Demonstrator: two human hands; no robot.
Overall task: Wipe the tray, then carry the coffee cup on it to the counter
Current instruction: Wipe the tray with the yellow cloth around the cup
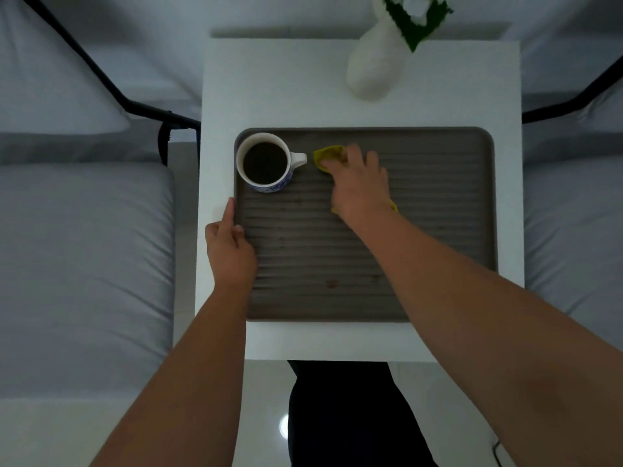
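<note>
Grey cushions (pixel 84 264): soft grey upholstery fills the left of the frame, with a black metal frame bar (pixel 101 79) crossing the upper left; neither is part of the work.
White square table (pixel 269 96): it holds the centre of the frame and carries everything in use.
Left hand (pixel 229 251): it rests on the left rim of the tray at centre left, index finger stretched along the edge and the other fingers curled loosely over it, a bracing press rather than a closed grasp, probably so the tray does not slide during wiping.
White ceramic coffee cup with blue pattern (pixel 266 163): it stands upright in the tray's upper left corner, full of dark coffee, handle pointing right, likely tucked there to leave the rest of the surface free.
Brown ridged rectangular tray (pixel 438 214): it lies flat on the table, with a few dark spots showing near its lower middle, so wiping looks unfinished.
Yellow cleaning cloth (pixel 328 155): bunched under the right hand, just right of the cup handle and apart from it.
Right hand (pixel 360 183): palm down at centre frame, fingers pressing and gripping the cloth against the ridges.
White vase with green leaves (pixel 377 69): it stands in the upper right of the table, well clear of the tray.
</note>
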